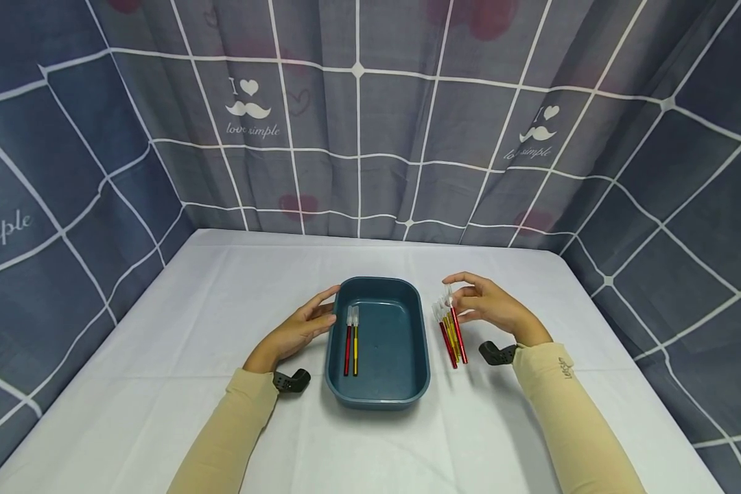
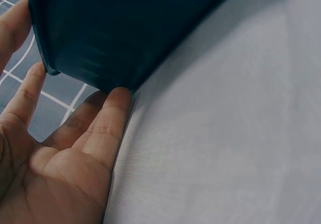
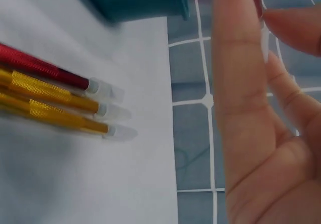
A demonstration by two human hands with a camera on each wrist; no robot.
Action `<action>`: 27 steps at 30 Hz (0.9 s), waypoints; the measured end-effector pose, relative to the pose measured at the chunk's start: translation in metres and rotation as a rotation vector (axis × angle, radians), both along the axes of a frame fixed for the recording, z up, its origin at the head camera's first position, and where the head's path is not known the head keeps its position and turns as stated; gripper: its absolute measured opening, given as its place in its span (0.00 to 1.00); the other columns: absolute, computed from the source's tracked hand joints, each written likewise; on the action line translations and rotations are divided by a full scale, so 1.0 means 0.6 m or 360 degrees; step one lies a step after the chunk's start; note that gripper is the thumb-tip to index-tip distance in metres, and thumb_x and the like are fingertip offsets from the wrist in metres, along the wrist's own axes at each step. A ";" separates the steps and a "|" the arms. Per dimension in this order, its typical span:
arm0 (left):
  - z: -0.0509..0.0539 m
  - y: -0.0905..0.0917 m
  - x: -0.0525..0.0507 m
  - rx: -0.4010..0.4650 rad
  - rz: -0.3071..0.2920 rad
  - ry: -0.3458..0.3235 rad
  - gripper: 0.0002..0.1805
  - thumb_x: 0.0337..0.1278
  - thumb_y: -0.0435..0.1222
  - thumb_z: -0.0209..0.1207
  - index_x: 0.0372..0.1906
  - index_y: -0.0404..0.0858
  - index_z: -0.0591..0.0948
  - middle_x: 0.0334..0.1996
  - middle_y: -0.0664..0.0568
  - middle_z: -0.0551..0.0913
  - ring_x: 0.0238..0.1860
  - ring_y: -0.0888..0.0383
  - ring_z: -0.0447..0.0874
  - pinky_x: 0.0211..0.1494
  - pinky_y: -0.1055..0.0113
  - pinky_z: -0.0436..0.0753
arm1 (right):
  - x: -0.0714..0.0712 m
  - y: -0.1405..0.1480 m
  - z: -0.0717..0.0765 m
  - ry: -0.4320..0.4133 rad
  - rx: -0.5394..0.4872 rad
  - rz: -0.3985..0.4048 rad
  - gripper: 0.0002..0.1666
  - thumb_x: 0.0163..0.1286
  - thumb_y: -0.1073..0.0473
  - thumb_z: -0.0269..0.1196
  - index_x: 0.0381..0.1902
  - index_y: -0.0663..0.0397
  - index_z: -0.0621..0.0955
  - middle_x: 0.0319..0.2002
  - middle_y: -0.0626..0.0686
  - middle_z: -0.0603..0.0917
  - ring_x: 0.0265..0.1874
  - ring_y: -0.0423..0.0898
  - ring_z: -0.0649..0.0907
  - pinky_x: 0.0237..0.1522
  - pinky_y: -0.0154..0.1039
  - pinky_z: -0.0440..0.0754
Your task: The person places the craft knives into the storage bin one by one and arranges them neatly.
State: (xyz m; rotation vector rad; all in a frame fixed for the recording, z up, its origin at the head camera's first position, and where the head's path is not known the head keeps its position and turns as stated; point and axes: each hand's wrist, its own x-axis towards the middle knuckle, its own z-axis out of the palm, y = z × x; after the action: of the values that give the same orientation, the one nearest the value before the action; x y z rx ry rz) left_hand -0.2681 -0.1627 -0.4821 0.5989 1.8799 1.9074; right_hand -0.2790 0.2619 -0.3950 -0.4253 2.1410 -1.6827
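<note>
My left hand [image 1: 298,334] rests against the outside of a blue-green plastic tray [image 1: 424,384], fingers nearly straight and touching its left side. In the left wrist view, the fingertips [image 2: 119,97] meet the tray wall. A red craft knife [image 1: 348,351] and a yellow craft knife [image 1: 355,351] lie side by side in the tray, clear caps facing away. On the right, my right hand [image 1: 489,305] pinches a red craft knife [image 1: 460,337] near its capped end. Beside it on the cloth lie yellow craft knives [image 3: 55,88] and another red one [image 3: 45,67].
A white cloth [image 1: 253,274] covers the table. Grey checked curtains [image 1: 383,123] stand at the back and both sides. Black wrist devices [image 1: 292,381] sit on both forearms.
</note>
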 end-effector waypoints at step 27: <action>0.004 0.001 0.001 -0.0035 0.0038 -0.0016 0.40 0.84 0.35 0.57 0.90 0.48 0.52 0.85 0.32 0.52 0.85 0.36 0.50 0.84 0.42 0.60 | -0.008 -0.086 0.030 0.0045 0.0016 0.0098 0.30 0.75 0.69 0.62 0.73 0.68 0.71 0.43 0.56 0.83 0.41 0.48 0.88 0.45 0.43 0.91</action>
State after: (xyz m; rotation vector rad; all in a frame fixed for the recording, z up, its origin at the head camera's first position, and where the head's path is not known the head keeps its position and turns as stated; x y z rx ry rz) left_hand -0.2674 -0.1618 -0.4798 0.5618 1.9073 1.8987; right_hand -0.2837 0.2102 -0.3770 -0.5099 2.1331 -1.6412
